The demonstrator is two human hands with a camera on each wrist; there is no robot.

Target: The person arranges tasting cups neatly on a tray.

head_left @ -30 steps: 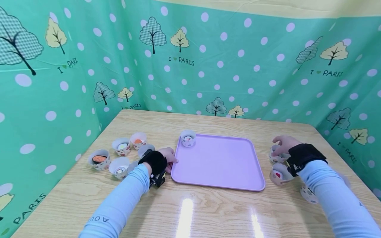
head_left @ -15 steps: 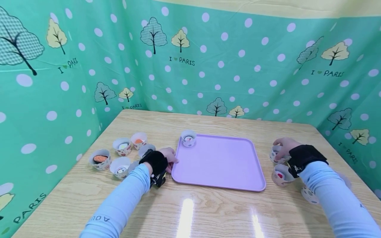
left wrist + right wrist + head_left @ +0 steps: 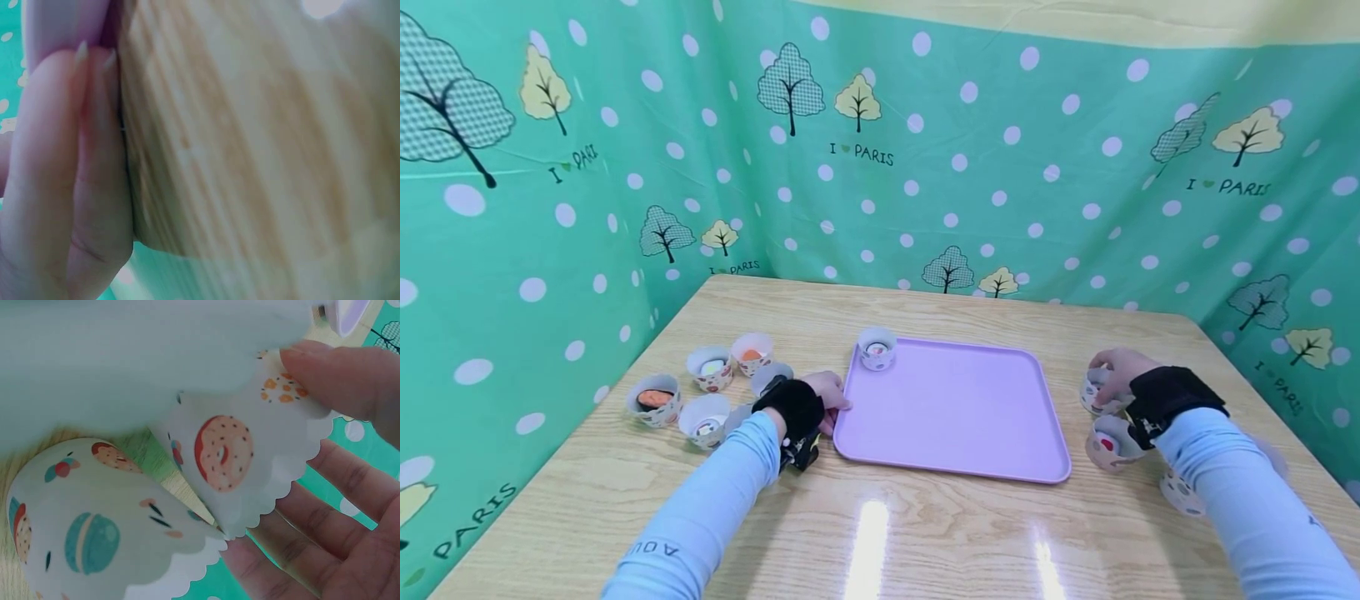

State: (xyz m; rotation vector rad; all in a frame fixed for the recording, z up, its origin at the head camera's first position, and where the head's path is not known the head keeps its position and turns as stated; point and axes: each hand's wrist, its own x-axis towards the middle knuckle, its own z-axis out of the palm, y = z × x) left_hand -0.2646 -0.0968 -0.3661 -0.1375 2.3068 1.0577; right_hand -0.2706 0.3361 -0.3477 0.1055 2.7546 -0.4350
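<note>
A lilac tray [image 3: 955, 417] lies at the middle of the wooden table [image 3: 880, 533]. One small paper cup [image 3: 876, 347] stands in its far left corner. My left hand [image 3: 835, 404] rests on the table, and its straight fingers [image 3: 62, 156] touch the tray's left edge [image 3: 62, 25]. My right hand [image 3: 1105, 375] is to the right of the tray, curled round a doughnut-print paper cup [image 3: 1093, 390]. In the right wrist view the thumb [image 3: 337, 369] presses that cup's wall [image 3: 231, 450], with the fingers on its other side.
Several filled paper cups stand left of the tray, among them one with an orange piece [image 3: 655, 400] and one near the left wrist [image 3: 770, 377]. Two more cups [image 3: 1108, 444] [image 3: 1180, 492] stand by my right forearm. Green dotted curtains wall in the table.
My right hand has sunk a little and closed round the far right cup. The left hand and the tray have stayed where they were.
</note>
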